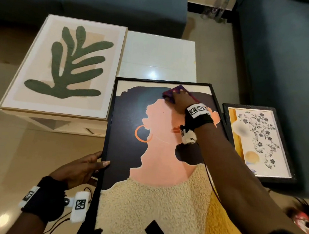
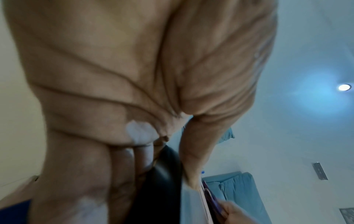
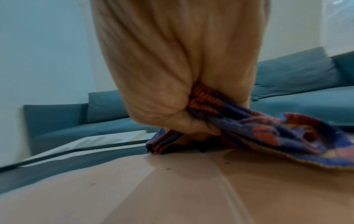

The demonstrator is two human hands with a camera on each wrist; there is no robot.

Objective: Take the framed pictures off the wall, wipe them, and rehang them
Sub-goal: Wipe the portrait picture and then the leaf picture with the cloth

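Two hands share the black-framed portrait (image 1: 158, 154): right hand (image 1: 180, 103) bunches a cloth (image 1: 170, 93) near its far edge, left hand (image 1: 83, 168) pinches the left rail (hard rubbing could slide it off the table (image 1: 158, 56)).

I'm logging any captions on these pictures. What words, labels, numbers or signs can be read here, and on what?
No readable text anywhere.
Wristband tags: black-and-white square code patterns, no letters.
Floral picture: one smudged patch, nothing legible.
Leaf picture and black-framed portrait: artwork only.

Black wristbands (image 1: 198, 118), white coded tags (image 1: 80, 204), cables (image 1: 210, 178)
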